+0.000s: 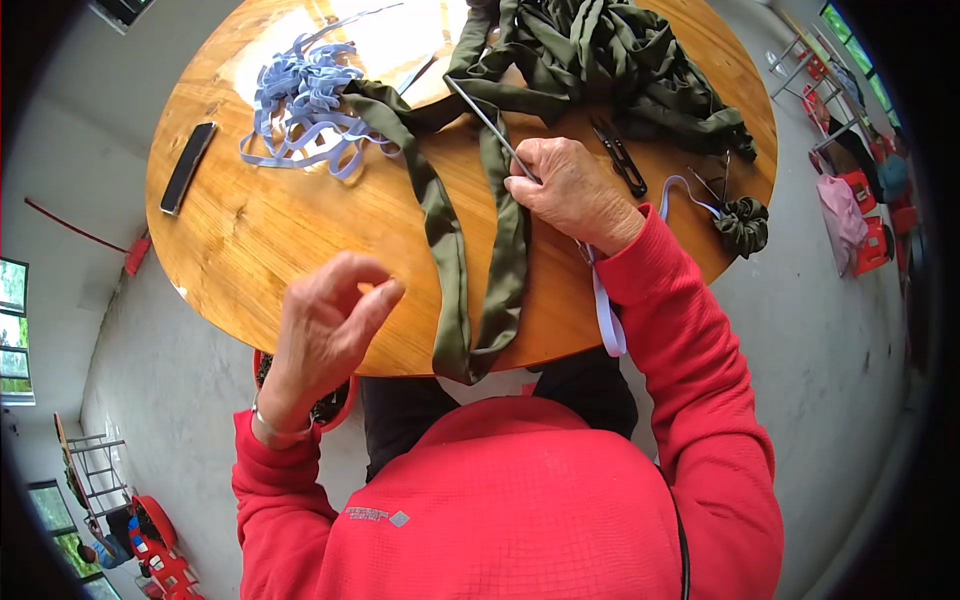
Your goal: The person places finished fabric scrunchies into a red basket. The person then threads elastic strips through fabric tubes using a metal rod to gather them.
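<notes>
My right hand [570,190] is closed around a thin metal rod [485,120], which points up and left across a strip of dark green fabric [505,270]. This strip forms a long loop whose lower bend reaches the table's near edge. My left hand [335,310] hovers left of the loop, holding nothing that I can see. Its fingers are loosely curled, with thumb and forefinger tips near each other. Beneath my right wrist, a pale lilac elastic band [607,315] hangs past the table edge.
On the round wooden table [250,220] lie a lilac elastic bundle [305,85], a green fabric heap [630,60], a dark bar-shaped object [188,168], black thread snips [620,158] and a gathered green scrunchie [742,226]. A red container [345,400] stands below the edge.
</notes>
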`<act>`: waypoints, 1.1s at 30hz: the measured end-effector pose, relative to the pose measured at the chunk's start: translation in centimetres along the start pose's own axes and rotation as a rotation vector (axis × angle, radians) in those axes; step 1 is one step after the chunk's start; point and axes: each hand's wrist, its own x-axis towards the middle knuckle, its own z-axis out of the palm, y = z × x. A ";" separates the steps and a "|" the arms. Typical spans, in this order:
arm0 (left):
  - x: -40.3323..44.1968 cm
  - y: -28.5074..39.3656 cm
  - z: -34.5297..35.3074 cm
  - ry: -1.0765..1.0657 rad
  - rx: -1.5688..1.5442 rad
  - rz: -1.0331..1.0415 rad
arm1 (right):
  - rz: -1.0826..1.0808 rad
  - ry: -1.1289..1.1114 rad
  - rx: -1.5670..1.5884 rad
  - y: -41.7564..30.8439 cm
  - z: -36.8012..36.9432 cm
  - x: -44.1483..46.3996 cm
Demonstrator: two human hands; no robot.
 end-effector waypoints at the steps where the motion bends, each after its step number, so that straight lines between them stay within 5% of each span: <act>1: 1.0 0.3 0.2 -0.006 0.055 0.013 | -0.019 0.006 0.014 0.1 0.0 0.1; 5: 4.5 0.4 2.4 -0.063 0.400 0.159 | 0.025 -0.022 0.117 -0.5 -0.6 0.0; 8: 5.9 -0.5 3.9 -0.202 0.393 0.068 | 0.062 -0.033 0.131 -1.0 -1.0 -0.1; 13: 5.5 -2.9 2.5 -0.069 -0.047 0.029 | 0.027 0.010 0.270 0.2 -0.6 0.1; 16: 4.9 -1.9 2.0 0.022 -0.013 0.060 | 0.031 -0.028 0.205 0.0 -0.8 0.1; 23: 9.8 -2.7 2.9 0.074 0.742 0.211 | 0.068 -0.006 0.258 -0.5 -1.1 0.0; 30: 12.4 -4.5 2.4 0.025 0.508 0.253 | 0.077 0.022 0.300 -0.1 -1.0 0.2; 33: 10.1 -2.5 0.4 0.066 -0.111 -0.043 | 0.131 0.010 0.298 -0.1 -1.4 0.2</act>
